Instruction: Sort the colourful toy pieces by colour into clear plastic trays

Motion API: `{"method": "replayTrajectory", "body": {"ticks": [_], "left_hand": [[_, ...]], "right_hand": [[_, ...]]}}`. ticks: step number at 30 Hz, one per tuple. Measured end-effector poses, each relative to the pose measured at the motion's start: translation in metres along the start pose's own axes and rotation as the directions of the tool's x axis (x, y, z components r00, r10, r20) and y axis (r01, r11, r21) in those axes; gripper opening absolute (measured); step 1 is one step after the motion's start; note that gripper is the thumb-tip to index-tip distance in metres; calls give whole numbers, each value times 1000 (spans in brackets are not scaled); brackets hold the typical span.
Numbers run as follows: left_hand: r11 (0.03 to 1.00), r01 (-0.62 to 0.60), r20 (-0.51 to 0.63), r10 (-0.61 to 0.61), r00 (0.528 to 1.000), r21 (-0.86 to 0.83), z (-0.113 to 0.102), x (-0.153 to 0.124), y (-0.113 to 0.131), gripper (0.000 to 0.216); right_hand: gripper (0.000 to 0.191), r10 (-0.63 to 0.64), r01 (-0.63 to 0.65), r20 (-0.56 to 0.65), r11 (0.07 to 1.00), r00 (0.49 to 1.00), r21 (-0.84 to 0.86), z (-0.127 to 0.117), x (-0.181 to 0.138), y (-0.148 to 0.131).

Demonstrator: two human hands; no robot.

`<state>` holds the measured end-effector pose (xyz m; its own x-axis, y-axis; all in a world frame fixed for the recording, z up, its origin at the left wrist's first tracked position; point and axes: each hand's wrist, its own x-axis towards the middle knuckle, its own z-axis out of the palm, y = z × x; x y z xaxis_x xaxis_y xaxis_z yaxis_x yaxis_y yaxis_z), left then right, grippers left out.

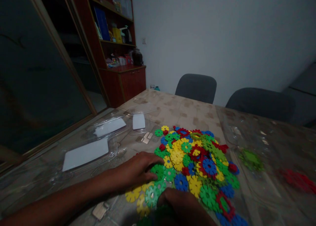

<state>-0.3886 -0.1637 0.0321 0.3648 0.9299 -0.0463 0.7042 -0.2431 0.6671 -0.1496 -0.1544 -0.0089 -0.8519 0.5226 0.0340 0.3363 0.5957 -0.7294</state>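
A heap of plastic notched discs [176,155] in yellow, green, blue and red lies on the table in front of me. My left hand [142,168] reaches in from the left, its fingers and thumb curved around a green notched disc [158,171] at the heap's near-left edge. Closer to me, my right hand [184,204] is curled low beside a pale green disc [152,194]. Its fingertips are in shadow, and what they hold is hidden. Yellow discs [133,194] lie below my left wrist.
White rectangular cards [86,153] in clear plastic lie on the left of the patterned table [163,104]. A green piece [251,159] and red pieces [298,180] sit to the right. Two grey chairs [196,87] stand at the far edge, and a red-brown cabinet [133,82] behind.
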Motion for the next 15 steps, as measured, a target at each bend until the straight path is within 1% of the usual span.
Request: {"method": "replayTrajectory", "body": {"ticks": [2, 5, 7, 9, 10, 12, 15], "left_hand": [[1000, -1, 17, 1, 1000, 11, 0, 1, 0, 40], [999, -39, 27, 39, 999, 13, -2, 2, 1, 36], [998, -61, 28, 60, 998, 13, -1, 2, -2, 33], [996, -92, 37, 92, 995, 11, 0, 2, -6, 31], [994, -105, 37, 104, 994, 11, 1, 2, -8, 31], [994, -112, 30, 112, 993, 8, 1, 1, -10, 31], [993, -114, 2, 114, 993, -17, -2, 1, -7, 28]], "right_hand": [[23, -53, 50, -40, 996, 998, -74, 15, 3, 2], [38, -119, 89, -129, 972, 984, -219, 37, 5, 6], [51, -114, 51, -198, 953, 974, -299, 45, 4, 6], [59, -89, -9, -258, 934, 962, -358, 45, 1, 4], [57, -77, -33, -273, 925, 959, -377, 43, 0, 2], [44, -56, -59, -280, 921, 958, -385, 37, 1, -4], [25, -30, -68, -280, 940, 959, -335, 27, 4, -11]]}}
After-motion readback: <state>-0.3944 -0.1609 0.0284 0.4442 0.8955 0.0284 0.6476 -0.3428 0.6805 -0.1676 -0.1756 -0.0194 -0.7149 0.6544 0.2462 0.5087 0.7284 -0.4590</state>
